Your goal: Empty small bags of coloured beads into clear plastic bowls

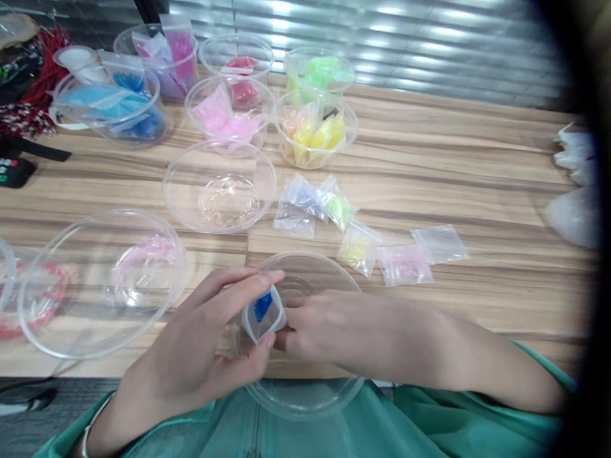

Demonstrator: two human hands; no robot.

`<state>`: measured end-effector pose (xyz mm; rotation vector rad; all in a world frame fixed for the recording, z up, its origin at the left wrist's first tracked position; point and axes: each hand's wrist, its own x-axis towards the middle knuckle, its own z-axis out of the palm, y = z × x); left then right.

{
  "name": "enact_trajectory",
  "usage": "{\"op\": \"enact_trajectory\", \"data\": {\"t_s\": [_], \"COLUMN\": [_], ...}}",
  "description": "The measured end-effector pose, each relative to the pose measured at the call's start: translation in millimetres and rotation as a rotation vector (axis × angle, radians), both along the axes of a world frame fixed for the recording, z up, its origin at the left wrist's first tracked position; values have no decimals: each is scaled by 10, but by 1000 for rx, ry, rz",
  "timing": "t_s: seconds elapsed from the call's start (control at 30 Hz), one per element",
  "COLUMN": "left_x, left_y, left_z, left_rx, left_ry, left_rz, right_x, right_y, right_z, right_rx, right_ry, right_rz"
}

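My left hand (205, 331) holds a small clear plastic bag (275, 318), its mouth spread between thumb and fingers and facing up. Some blue material (262, 306) shows inside it. My right hand (319, 327) is closed right up against the bag's right side; its fingertips are hidden, so what they grip cannot be made out. Both hands are over a large clear plastic bowl (334, 407) at the table's front edge.
Clear tubs of coloured bags stand at the back: blue (109, 105), pink (229, 114), yellow (317, 130). Small zip bags (405, 264) lie right of centre. An empty-looking clear bowl (219, 184) and one with pink strands (102, 283) stand left. Red cords (45, 70) are piled far left.
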<state>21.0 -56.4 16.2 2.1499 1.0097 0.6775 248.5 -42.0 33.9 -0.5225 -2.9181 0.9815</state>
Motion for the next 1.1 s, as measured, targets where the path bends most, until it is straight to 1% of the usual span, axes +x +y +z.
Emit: {"op": "enact_trajectory", "data": {"t_s": [0.07,0.13,0.2,0.27,0.5,0.63,0.77,0.93,1.1], "left_x": [9,18,22,20,16,22,21,27,26], "left_y": [7,12,12,7,-6,3,8,-1,0], "left_z": [-5,-13,-18,-12,31,21,14,13,-5], "left_rx": [22,24,21,15,23,14,-12,-31,-50], "left_ry": [3,15,15,5,11,-12,-25,-34,-41], "left_rz": [3,-1,-10,-17,-30,-37,-26,-13,-3], "right_x": [-40,-71,-94,-112,-138,-134,-131,-137,-150], "right_y": [-29,-83,-142,-191,-228,-182,-155,-181,-163], "right_z": [-23,-55,-87,-115,-145,-106,-57,-68,-75], "right_rx": [90,184,255,288,245,143,114,172,248], "right_ry": [-61,-96,-74,-43,-30,-56,-78,-61,-66], "right_rz": [65,76,76,87,99,98,91,95,143]}}
